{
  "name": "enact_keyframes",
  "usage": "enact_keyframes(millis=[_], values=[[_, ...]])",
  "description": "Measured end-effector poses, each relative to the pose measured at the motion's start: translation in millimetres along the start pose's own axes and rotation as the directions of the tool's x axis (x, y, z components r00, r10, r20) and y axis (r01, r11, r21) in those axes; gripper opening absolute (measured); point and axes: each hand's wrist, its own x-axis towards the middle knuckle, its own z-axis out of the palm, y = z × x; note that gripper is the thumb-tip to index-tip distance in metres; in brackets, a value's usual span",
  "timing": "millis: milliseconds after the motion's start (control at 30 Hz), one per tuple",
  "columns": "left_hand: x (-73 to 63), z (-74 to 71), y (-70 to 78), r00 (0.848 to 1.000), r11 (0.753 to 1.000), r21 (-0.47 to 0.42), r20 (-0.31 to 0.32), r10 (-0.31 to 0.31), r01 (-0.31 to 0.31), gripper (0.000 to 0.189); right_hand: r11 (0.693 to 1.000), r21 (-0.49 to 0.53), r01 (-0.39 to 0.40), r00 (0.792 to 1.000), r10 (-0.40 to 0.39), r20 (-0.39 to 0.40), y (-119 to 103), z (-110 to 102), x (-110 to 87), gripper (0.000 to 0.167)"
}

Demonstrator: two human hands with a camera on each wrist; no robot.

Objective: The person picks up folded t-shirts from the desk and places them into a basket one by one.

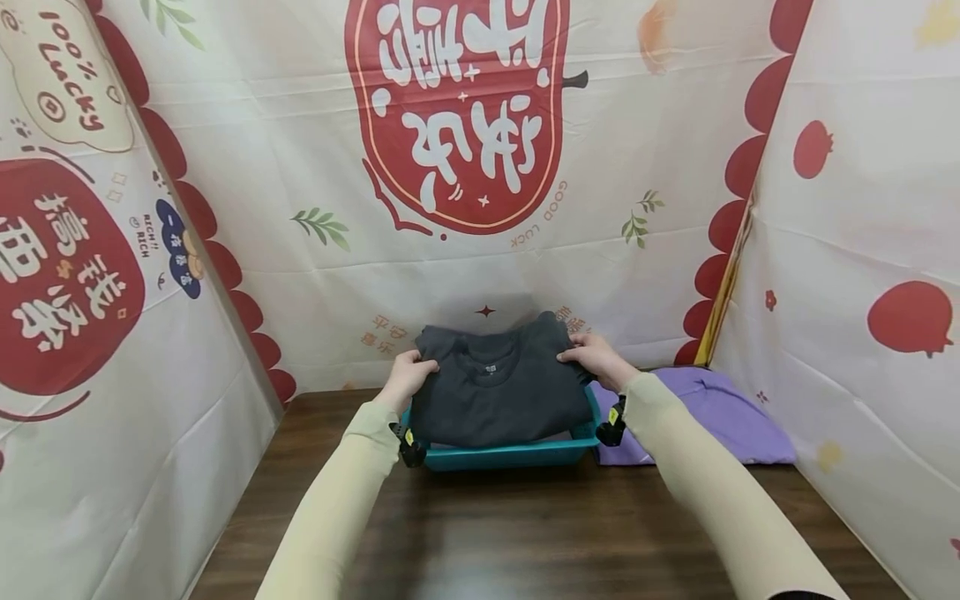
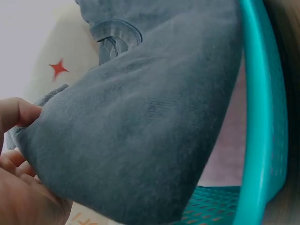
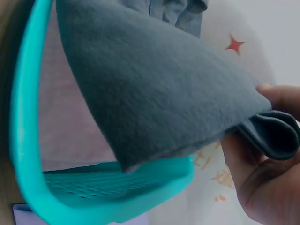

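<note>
A dark grey folded shirt, its round neckline facing up, is held by both hands over a teal plastic basket. My left hand pinches its left edge, thumb on top and fingers beneath, as the left wrist view shows. At the opposite edge my right hand grips the cloth, and a folded loop of it hangs between thumb and fingers. Under the shirt, a pale pinkish cloth lies inside the basket. The shirt's lower edge slopes down toward the basket's near rim.
A purple folded garment lies on the wooden table to the right of the basket. Close behind the basket hangs a printed white curtain. More printed cloth walls the right side.
</note>
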Motion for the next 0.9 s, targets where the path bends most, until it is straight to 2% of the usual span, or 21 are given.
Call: enact_keyframes(millis=[200, 400, 633, 767, 900], values=[[6.0, 0.4, -10.7, 1.0, 1.0, 0.023, -0.009, 0.01, -0.01, 0.027, 1.0, -0.023, 0.015, 0.999, -0.016, -0.048, 4.8, 15.5, 6.5, 0.049], [8.8, 5.8, -15.4, 1.0, 0.998, 0.066, -0.007, 0.006, -0.006, 0.024, 0.999, -0.043, 0.015, 0.997, -0.018, -0.076, 14.3, 21.7, 13.1, 0.047], [7.1, 8.5, -26.1, 1.0, 0.995, 0.101, 0.017, -0.024, 0.022, 0.027, 0.995, -0.087, -0.056, 0.996, 0.05, -0.073, 29.1, 27.5, 18.7, 0.062], [6.5, 11.2, -35.2, 0.999, 0.991, 0.127, 0.021, -0.038, 0.035, 0.011, 0.992, -0.105, -0.07, 0.995, 0.062, -0.08, 37.2, 31.1, 20.6, 0.058], [7.1, 14.7, -45.2, 0.998, 0.982, 0.182, 0.032, -0.055, 0.048, 0.034, 0.986, -0.156, -0.059, 0.996, 0.047, -0.082, 46.5, 36.4, 20.9, 0.046]])
